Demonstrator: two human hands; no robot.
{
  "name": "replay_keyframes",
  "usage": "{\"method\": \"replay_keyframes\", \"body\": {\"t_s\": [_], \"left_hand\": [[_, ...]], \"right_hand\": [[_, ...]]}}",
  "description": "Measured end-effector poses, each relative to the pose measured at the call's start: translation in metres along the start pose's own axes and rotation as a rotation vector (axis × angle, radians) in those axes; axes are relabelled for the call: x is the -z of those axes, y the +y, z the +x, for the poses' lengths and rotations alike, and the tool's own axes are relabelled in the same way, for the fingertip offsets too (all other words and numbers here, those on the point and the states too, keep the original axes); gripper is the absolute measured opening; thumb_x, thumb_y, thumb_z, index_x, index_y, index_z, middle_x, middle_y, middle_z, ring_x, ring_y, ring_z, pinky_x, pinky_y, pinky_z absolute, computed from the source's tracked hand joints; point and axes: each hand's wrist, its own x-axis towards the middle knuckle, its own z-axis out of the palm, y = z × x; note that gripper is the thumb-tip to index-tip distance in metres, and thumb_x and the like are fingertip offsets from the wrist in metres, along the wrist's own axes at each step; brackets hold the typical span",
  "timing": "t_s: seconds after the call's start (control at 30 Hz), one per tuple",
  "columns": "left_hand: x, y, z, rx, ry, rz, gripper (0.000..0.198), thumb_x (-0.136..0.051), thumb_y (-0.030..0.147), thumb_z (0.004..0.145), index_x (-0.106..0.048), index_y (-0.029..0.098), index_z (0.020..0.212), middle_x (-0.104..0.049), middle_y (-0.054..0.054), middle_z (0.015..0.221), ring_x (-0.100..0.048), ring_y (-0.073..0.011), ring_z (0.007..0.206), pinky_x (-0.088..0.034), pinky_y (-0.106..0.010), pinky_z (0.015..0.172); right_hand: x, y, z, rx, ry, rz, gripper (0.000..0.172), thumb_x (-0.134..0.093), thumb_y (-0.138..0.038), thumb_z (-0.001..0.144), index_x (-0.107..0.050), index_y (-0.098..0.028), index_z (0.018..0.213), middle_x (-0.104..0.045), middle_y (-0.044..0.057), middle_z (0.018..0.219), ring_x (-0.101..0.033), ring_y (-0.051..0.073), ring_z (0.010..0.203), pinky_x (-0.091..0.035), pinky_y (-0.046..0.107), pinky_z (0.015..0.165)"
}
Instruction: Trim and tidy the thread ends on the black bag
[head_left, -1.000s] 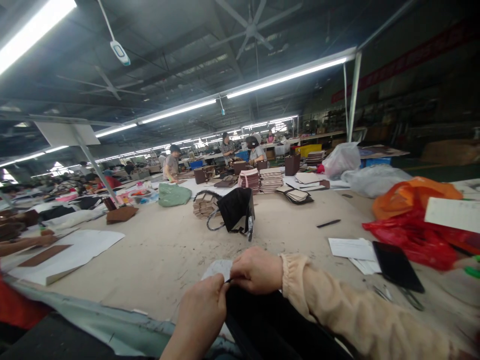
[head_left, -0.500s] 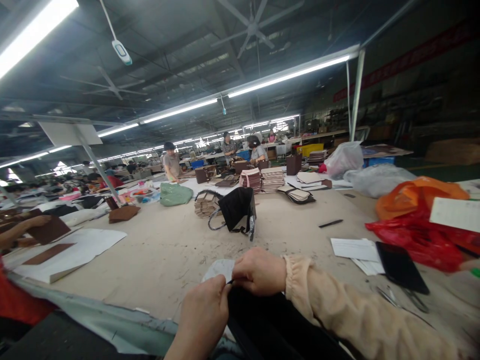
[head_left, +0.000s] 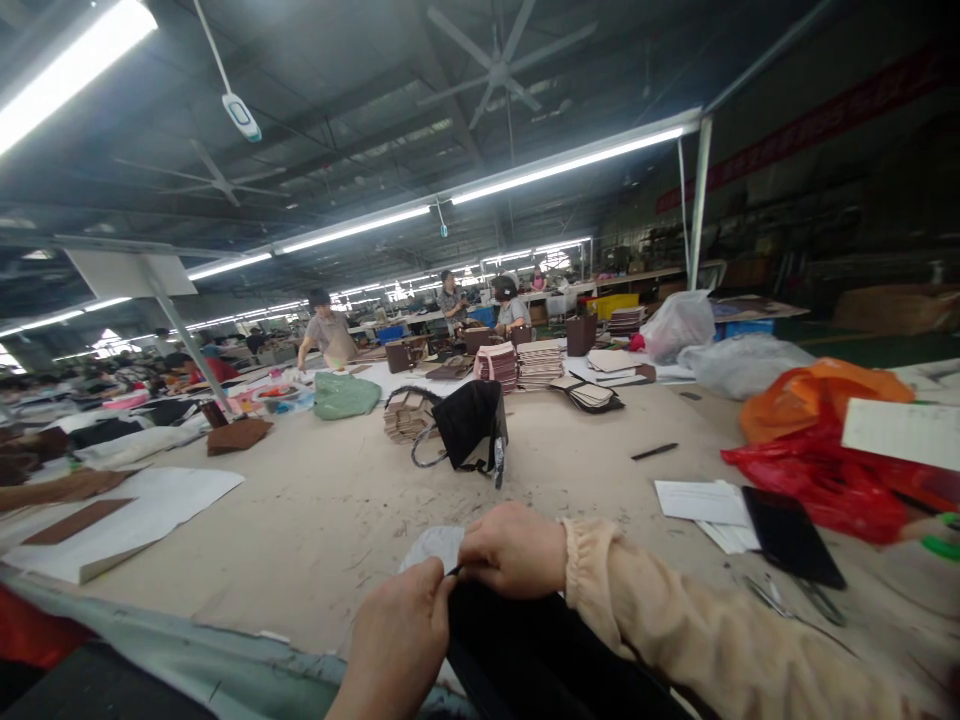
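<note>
My left hand (head_left: 409, 625) and my right hand (head_left: 514, 550) meet at the near edge of the table, both closed in a pinch. Between them they grip the top edge of a black fabric piece (head_left: 540, 640), which hangs down toward my lap. Its lower part runs out of view, so its full shape cannot be made out. A clear plastic piece (head_left: 433, 545) lies just behind my fingers. Farther back on the table stands a black bag (head_left: 471, 425) with a looped handle, tilted to one side.
A stack of cut pieces (head_left: 409, 415) sits behind the bag. To the right are a phone (head_left: 791, 535), white papers (head_left: 701, 500), scissors (head_left: 772, 597), a black pen (head_left: 655, 451) and a red plastic bag (head_left: 825, 480). At left, a co-worker's arm (head_left: 64, 488) reaches over white sheets.
My hands keep nearly the same pinch on the black fabric piece. At left, the co-worker's brown panel has been lowered toward the sheets. The view has shifted slightly.
</note>
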Motion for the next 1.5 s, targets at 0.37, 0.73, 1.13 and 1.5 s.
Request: {"method": "replay_keyframes", "body": {"t_s": [0.37,0.73,1.13,1.5], "left_hand": [[0.002,0.002,0.001,0.005,-0.027,0.057,0.025,-0.036,0.026,0.087,-0.055,0.022,0.071,-0.066,-0.002,0.073,-0.060,-0.0169,0.071,-0.032,-0.026,0.060],[0.006,0.005,0.003,0.039,-0.066,0.074,0.026,-0.036,0.027,0.088,-0.056,0.022,0.073,-0.068,-0.002,0.077,-0.061,-0.0167,0.076,-0.032,-0.025,0.061],[0.004,0.006,0.004,0.062,-0.061,0.050,0.026,-0.036,0.029,0.088,-0.056,0.022,0.073,-0.067,-0.001,0.077,-0.061,-0.0170,0.077,-0.033,-0.026,0.062],[0.001,0.002,0.011,0.059,-0.106,-0.045,0.031,-0.034,0.033,0.088,-0.061,0.023,0.077,-0.069,-0.002,0.080,-0.063,-0.0157,0.078,-0.037,-0.023,0.063]], "right_hand": [[0.000,0.000,0.001,-0.013,0.007,0.006,0.016,-0.051,-0.030,0.079,-0.066,-0.022,0.077,-0.067,-0.001,0.078,-0.056,0.012,0.069,-0.028,0.025,0.053],[0.000,0.002,0.000,-0.076,-0.054,0.038,0.025,-0.049,-0.039,0.082,-0.069,-0.024,0.088,-0.069,0.001,0.082,-0.059,0.014,0.073,-0.032,0.024,0.056],[0.012,0.013,-0.013,-0.127,-0.074,0.187,0.034,-0.050,-0.049,0.082,-0.070,-0.025,0.095,-0.070,0.001,0.078,-0.060,0.013,0.072,-0.036,0.021,0.057],[0.010,0.012,-0.012,-0.137,-0.002,-0.075,0.025,-0.052,-0.041,0.080,-0.071,-0.025,0.075,-0.068,-0.001,0.068,-0.057,0.013,0.063,-0.029,0.026,0.052]]}}
